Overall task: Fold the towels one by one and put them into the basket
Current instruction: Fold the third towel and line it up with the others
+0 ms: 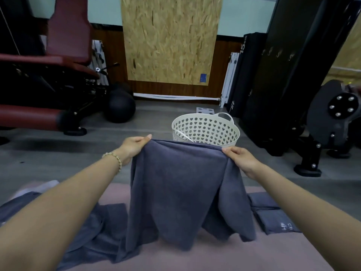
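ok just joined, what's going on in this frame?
A person holds a grey-blue towel up by its top edge, left hand and right hand each pinching a corner. It hangs over the pink mat. Folded grey towels lie to the right, a loose heap to the left. The white heart-perforated plastic basket stands on the floor beyond.

Both bare forearms stretch forward toward 12 o'clock, the left entering from 8 o'clock and the right from 4 o'clock. The left hand (132, 148) and right hand (241, 159) are held up at nearly the same height, well apart. Each has its fingers curled, pinching an upper corner of the towel (181, 182).
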